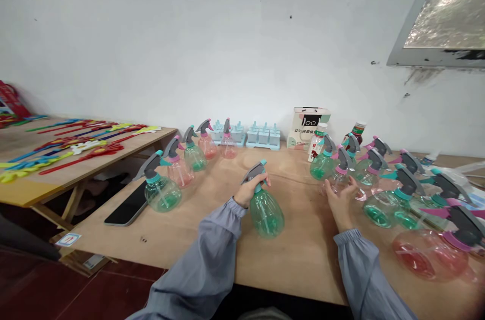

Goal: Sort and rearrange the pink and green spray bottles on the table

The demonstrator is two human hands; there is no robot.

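From here I can see the left hand (250, 190) closed around the neck of a green bottle (267, 214), fingers wrapped just under its gray spray head (254, 171). The bottle is clear, rounded plastic, wide at the bottom, tilted a little on the tabletop (291, 254), with a pale tube showing through its wall.

The right hand (341, 196) is partly open, thumb and fingers spread at a small pink bottle (336, 178) with a gray head; whether the fingers press on it, I can't tell. That one lies just beyond the fingertips, among a crowd of see-through green and pink sprayers (432, 254) on the right, all with smooth gray heads and teal or pink nozzles.

The green bottle is between the two hands, right against the left one and well apart from the right. Over on the left, five more bottles (162, 194) make a slanting row, the nearest beside a flat, glossy black phone (128, 205). Pale blue molds (263, 137) and a printed paper box (306, 128) sit by the plain, painted wall (227, 47).
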